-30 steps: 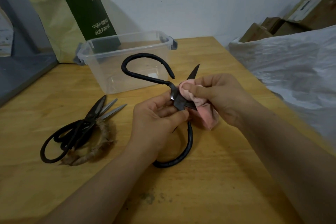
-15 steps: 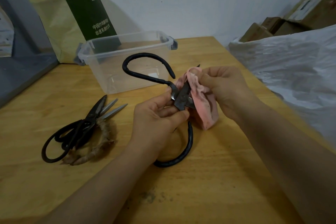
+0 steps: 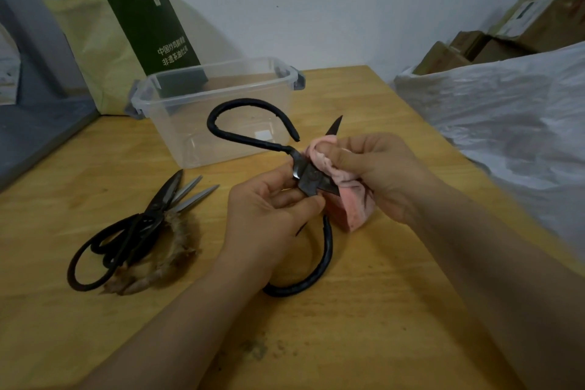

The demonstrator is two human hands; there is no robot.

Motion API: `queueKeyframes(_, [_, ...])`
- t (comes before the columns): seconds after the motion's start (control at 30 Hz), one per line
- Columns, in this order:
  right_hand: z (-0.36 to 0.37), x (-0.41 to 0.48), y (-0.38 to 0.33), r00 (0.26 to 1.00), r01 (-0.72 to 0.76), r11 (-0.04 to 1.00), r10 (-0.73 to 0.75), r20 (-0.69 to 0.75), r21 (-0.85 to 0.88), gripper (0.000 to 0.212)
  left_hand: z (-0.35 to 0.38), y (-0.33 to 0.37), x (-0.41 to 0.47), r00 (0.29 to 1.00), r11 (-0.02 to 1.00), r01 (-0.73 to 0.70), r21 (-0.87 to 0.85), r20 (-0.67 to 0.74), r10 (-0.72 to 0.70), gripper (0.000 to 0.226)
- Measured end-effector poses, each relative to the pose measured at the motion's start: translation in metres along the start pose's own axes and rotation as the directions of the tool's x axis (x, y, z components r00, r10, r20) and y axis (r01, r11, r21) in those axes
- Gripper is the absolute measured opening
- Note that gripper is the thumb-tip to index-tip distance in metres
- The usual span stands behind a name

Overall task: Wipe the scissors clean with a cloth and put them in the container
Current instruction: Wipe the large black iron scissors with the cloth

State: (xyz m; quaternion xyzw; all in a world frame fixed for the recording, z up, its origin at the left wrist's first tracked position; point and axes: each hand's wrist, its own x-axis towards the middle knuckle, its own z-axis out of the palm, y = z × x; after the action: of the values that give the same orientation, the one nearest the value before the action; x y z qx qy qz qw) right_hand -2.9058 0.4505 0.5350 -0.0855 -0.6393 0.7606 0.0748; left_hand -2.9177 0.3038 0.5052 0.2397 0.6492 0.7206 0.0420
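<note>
Both forearms reach in and meet just in front of the clear plastic container (image 3: 196, 136) on the table (image 3: 380, 294). The left hand (image 3: 272, 209), fingers curled, pinches the black scissors (image 3: 307, 179) at their pivot. The right hand (image 3: 380, 174) grips a pink cloth (image 3: 343, 188) bunched round one blade. Cloth hides most of that blade and only its tip shows. The left hand covers part of the lower handle loop. Left of the container lie more scissors (image 3: 142, 222), overlapping, their number unclear.

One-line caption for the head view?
Left hand holds black scissors at the pivot; right hand presses pink cloth to a blade.
</note>
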Motion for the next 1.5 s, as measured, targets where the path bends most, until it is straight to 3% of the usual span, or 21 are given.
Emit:
queueKeyframes(0.1, [0.001,0.002,-0.003,0.998,0.017,0.999,-0.014,-0.059,0.036,0.015,0.001,0.001,0.0,1.0,1.0,-0.016,0.004,0.005,0.016,0.049])
queueKeyframes(0.3, [-0.019,0.019,-0.01,0.926,0.059,0.979,0.02,-0.376,0.197,0.01,0.004,0.004,-0.003,0.999,1.0,-0.015,0.009,0.032,0.014,0.048])
queueKeyframes(0.4, [-0.035,0.013,-0.011,0.957,0.008,1.0,0.0,-0.291,0.027,0.007,0.002,0.002,-0.002,1.0,1.0,-0.007,0.002,0.013,0.007,0.045])
queueKeyframes(0.53, [-0.029,-0.003,-0.012,0.997,-0.081,0.971,0.074,-0.038,-0.227,0.033,-0.001,0.002,-0.002,1.0,1.0,-0.013,-0.026,-0.008,0.012,0.045])
queueKeyframes(0.6, [-0.016,-0.006,-0.009,0.995,-0.082,0.97,0.093,0.036,-0.23,0.039,-0.001,0.001,-0.002,1.0,1.0,-0.024,-0.012,-0.005,0.024,0.047])
queueKeyframes(0.7, [0.0,-0.007,-0.002,0.999,-0.037,0.978,0.042,0.021,-0.206,0.035,0.0,-0.001,-0.002,0.999,0.999,-0.041,0.002,0.005,0.041,0.049])
queueKeyframes(0.83, [0.002,-0.002,0.002,1.0,-0.016,0.955,0.013,-0.01,-0.297,0.03,0.001,-0.001,-0.001,0.999,0.999,-0.034,0.009,-0.002,0.034,0.049])
queueKeyframes(0.9, [-0.002,-0.004,-0.001,0.999,-0.029,0.936,0.036,0.013,-0.351,0.026,0.002,-0.001,-0.001,1.0,1.0,-0.021,-0.001,-0.002,0.021,0.049])
queueKeyframes(1.0, [-0.009,-0.004,-0.001,0.995,-0.038,0.957,0.062,0.075,-0.287,0.014,0.003,0.0,0.0,1.0,1.0,-0.004,-0.016,0.013,0.004,0.049])
queueKeyframes(1.2, [-0.021,-0.001,-0.002,0.995,-0.022,0.949,0.051,0.084,-0.316,0.028,0.002,0.001,0.001,1.0,0.999,0.022,-0.029,0.016,-0.022,0.048])
queueKeyframes(1.27, [-0.022,-0.004,-0.005,0.999,0.013,0.913,0.0,0.032,-0.408,0.029,0.0,0.0,0.001,1.0,0.999,0.025,-0.031,0.012,-0.024,0.047])
queueKeyframes(1.37, [-0.023,-0.007,-0.015,0.978,0.134,0.841,-0.196,-0.065,-0.524,0.015,-0.001,0.0,0.001,0.999,0.998,0.036,-0.043,-0.004,-0.036,0.045])
queueKeyframes(1.5, [-0.012,-0.012,-0.015,0.903,0.33,0.709,-0.429,-0.01,-0.624,0.03,-0.001,0.001,0.0,1.0,0.999,0.028,-0.035,-0.012,-0.029,0.041])
